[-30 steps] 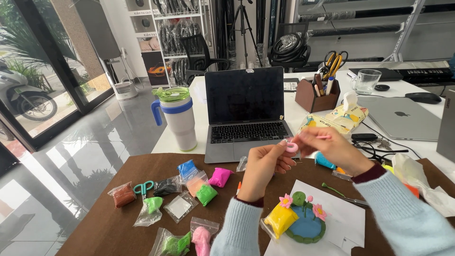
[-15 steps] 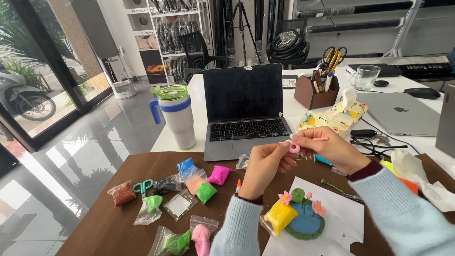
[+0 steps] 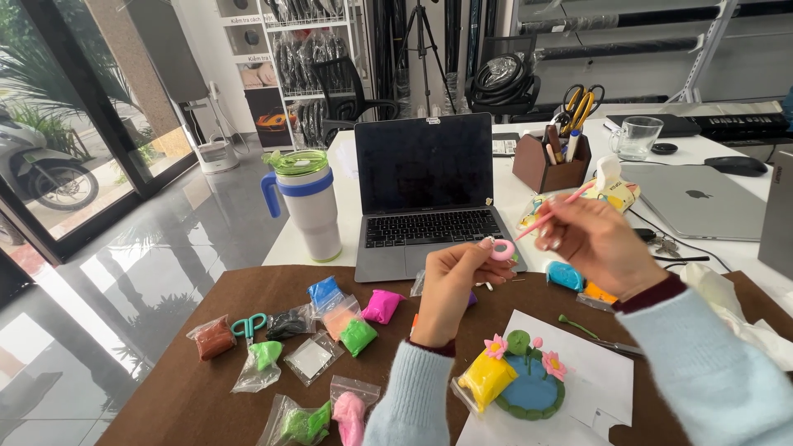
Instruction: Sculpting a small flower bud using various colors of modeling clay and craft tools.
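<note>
Shaping step: left hand [image 3: 450, 285] fingers pinch pink clay ring [image 3: 502, 249] at frame centre; right hand [image 3: 595, 244] grips thin pink tool [image 3: 555, 211], lifted apart, next probably re-seating its tip on ring.

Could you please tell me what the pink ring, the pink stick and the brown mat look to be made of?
The pink ring in the left hand looks like soft matte modelling clay, with rounded, hand-formed edges. The pink stick in the right hand seems smooth rigid plastic, thin and straight. The brown mat appears to be matte felt or paper; which, I cannot tell.
</note>
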